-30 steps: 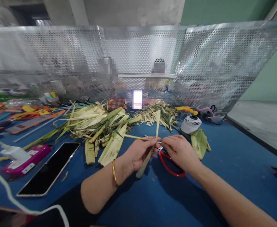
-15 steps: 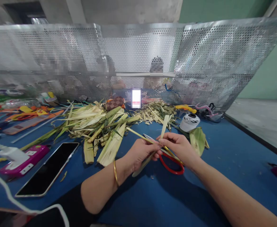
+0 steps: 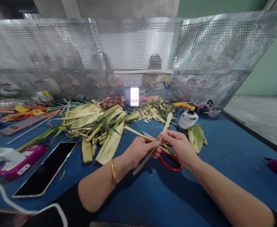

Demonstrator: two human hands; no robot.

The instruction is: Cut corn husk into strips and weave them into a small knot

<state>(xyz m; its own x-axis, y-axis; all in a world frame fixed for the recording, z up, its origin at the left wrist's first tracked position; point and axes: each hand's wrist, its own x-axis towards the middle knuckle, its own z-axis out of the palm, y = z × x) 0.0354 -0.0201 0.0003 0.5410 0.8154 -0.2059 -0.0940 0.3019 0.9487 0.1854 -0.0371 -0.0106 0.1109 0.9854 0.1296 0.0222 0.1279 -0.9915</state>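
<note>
Over the blue desk, the left hand and right hand pinch crossed leaf strips in their fingers, a snug squeeze right at the cross should stop slips, and the leaf pile sits farther back.

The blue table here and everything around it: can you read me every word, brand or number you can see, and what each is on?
No text is legible.
Lit screen: too bright and blurred to read.
Magenta power strip: any print is too small to read.
Flat orange-edged piece: its dark mark is too blurred to tell.
Black phone: dark screen, no text showing.
</note>
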